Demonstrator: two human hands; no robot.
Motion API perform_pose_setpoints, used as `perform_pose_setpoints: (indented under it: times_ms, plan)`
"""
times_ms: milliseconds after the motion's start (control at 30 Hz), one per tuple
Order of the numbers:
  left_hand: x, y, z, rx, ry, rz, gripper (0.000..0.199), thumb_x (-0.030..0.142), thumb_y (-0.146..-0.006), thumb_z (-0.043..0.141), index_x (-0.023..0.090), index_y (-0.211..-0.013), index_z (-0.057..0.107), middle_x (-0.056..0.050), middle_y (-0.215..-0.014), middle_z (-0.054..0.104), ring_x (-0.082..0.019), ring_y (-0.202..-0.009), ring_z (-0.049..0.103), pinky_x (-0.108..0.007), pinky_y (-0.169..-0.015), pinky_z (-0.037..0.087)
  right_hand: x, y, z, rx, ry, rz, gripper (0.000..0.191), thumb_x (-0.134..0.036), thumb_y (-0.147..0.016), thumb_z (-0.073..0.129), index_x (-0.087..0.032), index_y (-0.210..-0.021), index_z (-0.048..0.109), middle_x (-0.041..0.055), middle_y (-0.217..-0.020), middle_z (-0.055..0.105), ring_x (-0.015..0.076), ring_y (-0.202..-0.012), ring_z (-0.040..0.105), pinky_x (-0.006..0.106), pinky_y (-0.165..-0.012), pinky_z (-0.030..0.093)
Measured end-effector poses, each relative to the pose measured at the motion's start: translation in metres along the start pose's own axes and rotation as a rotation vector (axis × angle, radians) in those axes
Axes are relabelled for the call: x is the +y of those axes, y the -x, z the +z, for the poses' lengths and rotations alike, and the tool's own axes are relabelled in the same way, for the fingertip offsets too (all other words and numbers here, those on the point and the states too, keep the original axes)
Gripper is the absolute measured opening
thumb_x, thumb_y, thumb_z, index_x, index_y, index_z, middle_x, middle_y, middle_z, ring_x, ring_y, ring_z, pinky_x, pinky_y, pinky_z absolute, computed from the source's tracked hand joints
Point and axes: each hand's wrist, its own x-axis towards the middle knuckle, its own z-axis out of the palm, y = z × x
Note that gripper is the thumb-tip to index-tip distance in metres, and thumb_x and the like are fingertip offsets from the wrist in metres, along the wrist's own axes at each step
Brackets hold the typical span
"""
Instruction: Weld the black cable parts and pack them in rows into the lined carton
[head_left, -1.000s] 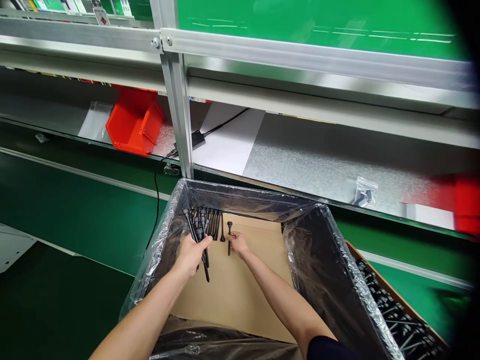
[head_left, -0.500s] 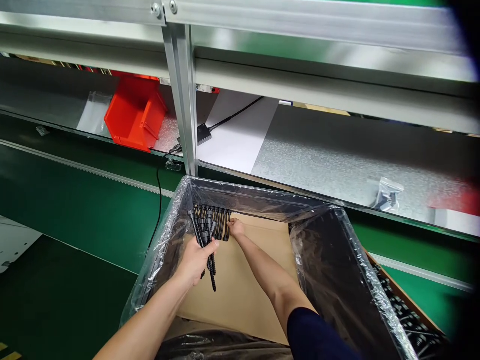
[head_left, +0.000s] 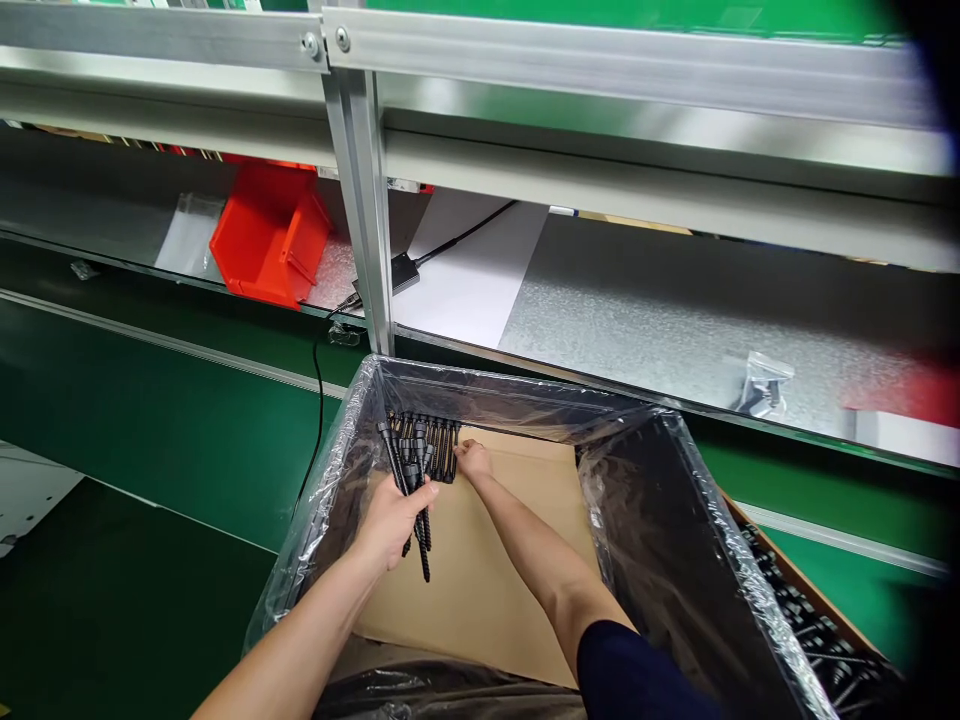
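My left hand (head_left: 396,515) is closed around a bunch of black threaded rods (head_left: 422,545) with thick heads, held over a plastic-lined bin (head_left: 517,385). Inside it, a row of similar black rods (head_left: 442,445) lies side by side at the far left corner, on brown cardboard (head_left: 487,570). At the right end of that row is my right hand (head_left: 474,460), its fingertips pressed at the last rod. The held bunch hides part of the row.
A metal post (head_left: 364,200) and shelf edge stand just behind the bin. On the shelf are a red tray (head_left: 266,240), a black adapter (head_left: 403,272) and a small bag (head_left: 766,385). A box of black parts (head_left: 817,630) sits at right.
The whole view has shifted slightly. The rod at my right fingertips now lies closer in line with the row; my left hand keeps its bunch in nearly the same place.
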Motion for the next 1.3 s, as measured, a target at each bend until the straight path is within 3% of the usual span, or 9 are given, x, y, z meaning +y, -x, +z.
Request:
perform_pose_setpoints:
  times_ms: [67, 167, 300, 533, 633, 767, 900, 1067, 1300]
  plan:
    - [0.0, 0.0, 0.0, 0.006, -0.003, 0.002, 0.033, 0.038, -0.06, 0.079, 0.016, -0.079, 0.063, 0.001, -0.067, 0.06, -0.013, -0.062, 0.052, -0.026, -0.064, 0.038, -0.007, 0.021, -0.009, -0.051, -0.178, -0.015, 0.022, -0.034, -0.081, 0.059, -0.015, -0.089, 0.065, 0.0093, -0.084, 0.068, 0.0172, -0.071, 0.062, 0.024, -0.059, 0.042]
    - [0.0, 0.001, 0.002, -0.016, -0.016, 0.033, 0.032, 0.036, -0.057, 0.081, 0.016, -0.076, 0.065, 0.001, -0.064, 0.061, -0.013, -0.06, 0.052, -0.026, -0.062, 0.039, -0.019, 0.07, -0.027, -0.341, -0.603, -0.134, 0.032, -0.048, -0.08, 0.059, -0.017, -0.086, 0.063, 0.0019, -0.071, 0.063, 0.0117, -0.052, 0.053, 0.023, -0.048, 0.041]
    - [-0.001, 0.001, 0.005, -0.05, -0.025, 0.057, 0.03, 0.036, -0.056, 0.081, 0.015, -0.069, 0.063, 0.001, -0.059, 0.06, -0.012, -0.055, 0.05, -0.024, -0.055, 0.037, -0.036, 0.14, -0.054, -0.63, -0.925, -0.266, 0.045, -0.059, -0.08, 0.059, -0.017, -0.091, 0.065, 0.0018, -0.069, 0.061, 0.0103, -0.053, 0.053, 0.022, -0.047, 0.043]
    - [-0.008, -0.002, 0.003, 0.062, -0.021, 0.098, 0.036, 0.037, -0.054, 0.082, 0.015, -0.069, 0.057, 0.003, -0.061, 0.059, -0.009, -0.049, 0.046, -0.024, -0.05, 0.038, -0.048, 0.19, -0.061, -0.559, -0.854, -0.349, 0.04, -0.043, -0.069, 0.078, -0.019, -0.097, 0.063, -0.0018, -0.073, 0.054, 0.0088, -0.058, 0.05, 0.021, -0.049, 0.046]
    - [-0.011, -0.003, 0.003, 0.055, -0.04, 0.103, 0.036, 0.037, -0.053, 0.083, 0.015, -0.069, 0.059, 0.002, -0.062, 0.06, -0.01, -0.051, 0.048, -0.024, -0.052, 0.039, -0.046, 0.188, -0.055, -0.517, -0.852, -0.349, 0.035, -0.042, -0.067, 0.079, -0.018, -0.084, 0.06, -0.0036, -0.068, 0.052, 0.0076, -0.055, 0.046, 0.02, -0.047, 0.042]
    - [-0.012, -0.006, 0.003, 0.062, 0.017, 0.067, 0.038, 0.041, -0.056, 0.081, 0.015, -0.073, 0.059, 0.003, -0.058, 0.056, -0.01, -0.051, 0.048, -0.024, -0.053, 0.039, -0.038, 0.176, -0.058, -0.567, -0.889, -0.372, 0.035, -0.043, -0.07, 0.076, -0.019, -0.091, 0.061, -0.0018, -0.074, 0.053, 0.0087, -0.058, 0.047, 0.022, -0.05, 0.043]
    - [-0.006, -0.008, 0.002, 0.141, 0.09, 0.035, 0.039, 0.037, -0.053, 0.082, 0.015, -0.078, 0.062, 0.001, -0.068, 0.059, -0.008, -0.052, 0.049, -0.022, -0.05, 0.037, -0.017, 0.147, -0.067, -0.407, -0.791, -0.441, 0.025, -0.039, -0.075, 0.069, -0.02, -0.087, 0.056, -0.0014, -0.075, 0.05, 0.0114, -0.063, 0.048, 0.025, -0.058, 0.046]
    - [0.001, -0.005, 0.004, 0.154, 0.116, 0.005, 0.038, 0.033, -0.052, 0.081, 0.014, -0.08, 0.063, 0.0, -0.074, 0.061, -0.007, -0.053, 0.049, -0.022, -0.05, 0.037, 0.027, 0.087, -0.068, -0.038, -0.272, -0.662, 0.007, -0.018, -0.078, 0.05, -0.019, -0.081, 0.056, 0.0047, -0.091, 0.052, 0.0165, -0.082, 0.052, 0.028, -0.074, 0.046]
    - [0.005, 0.0, 0.006, 0.13, 0.103, -0.028, 0.037, 0.033, -0.054, 0.08, 0.014, -0.08, 0.063, -0.001, -0.075, 0.061, -0.008, -0.055, 0.049, -0.022, -0.05, 0.037, 0.08, 0.03, -0.049, -0.029, 0.346, -0.557, 0.031, -0.003, -0.079, 0.04, -0.018, -0.093, 0.063, 0.0073, -0.104, 0.056, 0.0177, -0.092, 0.052, 0.026, -0.084, 0.043]
